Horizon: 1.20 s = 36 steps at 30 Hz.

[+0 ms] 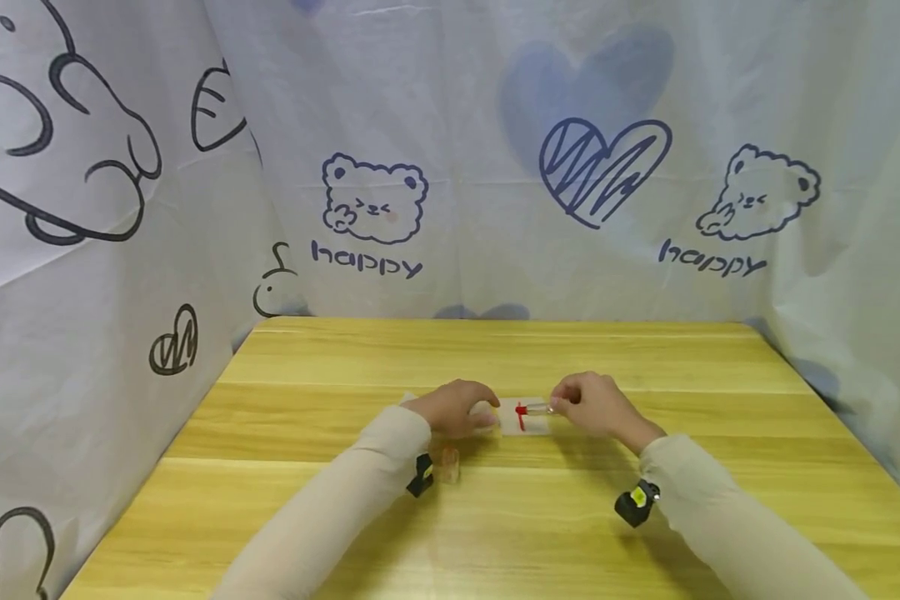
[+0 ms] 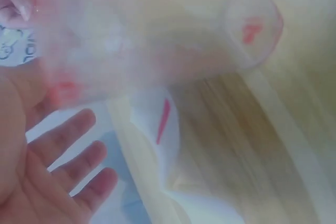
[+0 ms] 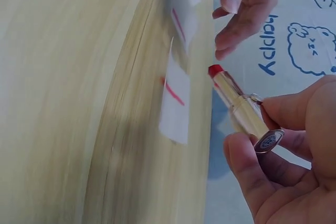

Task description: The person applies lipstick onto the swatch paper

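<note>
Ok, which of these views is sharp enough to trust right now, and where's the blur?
Head view: evenly lit and sharp, soft shadows under both sleeves. Left wrist view: a clear cap sits too close to the lens and smears most of the frame. Right wrist view: the lipstick is fairly crisp, while the paper and table are blurred.

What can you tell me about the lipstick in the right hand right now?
The lipstick is a slim tube with a shiny gold-looking metal case, a round embossed base cap and a red tip wound out at the far end. It is uncapped. The right hand pinches it near the base between thumb and fingers, holding it roughly level, its tip over the white paper, which carries a red stroke. Whether the tip touches the paper cannot be told. Nothing else touches it.
</note>
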Tool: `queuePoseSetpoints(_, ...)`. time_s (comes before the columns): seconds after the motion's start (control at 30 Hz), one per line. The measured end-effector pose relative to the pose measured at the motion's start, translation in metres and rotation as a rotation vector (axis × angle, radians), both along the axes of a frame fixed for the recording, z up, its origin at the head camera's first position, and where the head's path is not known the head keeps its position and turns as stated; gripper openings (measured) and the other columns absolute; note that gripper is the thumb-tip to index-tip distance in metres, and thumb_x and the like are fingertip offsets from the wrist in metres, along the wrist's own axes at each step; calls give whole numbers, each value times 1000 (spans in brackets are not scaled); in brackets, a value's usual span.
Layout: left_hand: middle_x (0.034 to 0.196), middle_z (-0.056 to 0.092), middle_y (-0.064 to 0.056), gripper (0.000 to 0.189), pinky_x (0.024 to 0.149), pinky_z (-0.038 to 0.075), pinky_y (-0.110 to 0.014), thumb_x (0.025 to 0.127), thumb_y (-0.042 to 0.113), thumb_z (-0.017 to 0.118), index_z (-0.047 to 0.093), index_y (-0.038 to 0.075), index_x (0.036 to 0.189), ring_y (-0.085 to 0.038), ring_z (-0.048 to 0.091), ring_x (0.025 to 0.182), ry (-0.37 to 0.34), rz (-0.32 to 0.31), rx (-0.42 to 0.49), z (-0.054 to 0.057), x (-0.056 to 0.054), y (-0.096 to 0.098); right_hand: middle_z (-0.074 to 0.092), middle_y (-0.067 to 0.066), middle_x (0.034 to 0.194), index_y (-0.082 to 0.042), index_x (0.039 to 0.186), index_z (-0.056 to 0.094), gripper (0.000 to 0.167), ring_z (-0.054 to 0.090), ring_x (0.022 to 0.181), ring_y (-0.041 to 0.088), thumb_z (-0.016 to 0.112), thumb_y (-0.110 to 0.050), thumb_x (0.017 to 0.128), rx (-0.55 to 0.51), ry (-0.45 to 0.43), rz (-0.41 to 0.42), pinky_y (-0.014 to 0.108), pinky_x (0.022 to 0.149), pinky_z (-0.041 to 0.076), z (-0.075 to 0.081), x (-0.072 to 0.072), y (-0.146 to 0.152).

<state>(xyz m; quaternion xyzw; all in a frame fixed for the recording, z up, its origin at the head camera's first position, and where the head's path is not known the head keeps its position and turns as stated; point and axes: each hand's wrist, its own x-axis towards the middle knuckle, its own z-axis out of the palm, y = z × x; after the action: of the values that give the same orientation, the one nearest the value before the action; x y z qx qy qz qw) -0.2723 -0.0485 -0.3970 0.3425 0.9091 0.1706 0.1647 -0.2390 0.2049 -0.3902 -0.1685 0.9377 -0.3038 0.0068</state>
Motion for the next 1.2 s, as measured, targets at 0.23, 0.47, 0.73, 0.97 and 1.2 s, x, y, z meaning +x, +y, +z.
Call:
queuePoseSetpoints(0.23,126,61,-9,35,91,50,-38,100,25,56,60,3,128,-22,66,97,16,97,221,8,19,-12,67,10,84,-1,101,70,19,62,70,19,61,-17,98,-245,-67,-55,35,62,53,0,10,-8)
queuePoseSetpoints(0.47,102,67,0,26,79,52,-33,98,27,60,68,7,114,-13,62,90,8,192,400,9,45,-15,64,16,93,14,109,61,27,66,79,17,55,-11,100,-669,-240,-47,30,74,57,2,18,-23)
queuePoseSetpoints(0.73,101,68,0,24,76,53,-33,98,28,61,70,10,109,-16,63,91,-74,339,705,6,69,-11,62,9,90,8,106,59,29,62,72,10,44,-17,105,-991,-498,69,19,67,53,7,30,-43)
queuePoseSetpoints(0.97,102,69,-6,25,82,53,-33,95,25,65,71,3,106,-18,64,94,-110,371,976,-2,75,-9,62,5,81,-4,95,61,39,59,66,7,39,-34,106,-1116,-671,166,16,61,50,7,35,-56)
queuePoseSetpoints(1.2,102,67,-14,25,80,53,-28,94,13,65,67,-7,109,-19,63,89,-180,377,1160,-3,80,-5,59,0,68,-9,78,49,48,52,56,5,32,-44,105,-1077,-743,127,14,49,44,8,39,-65)
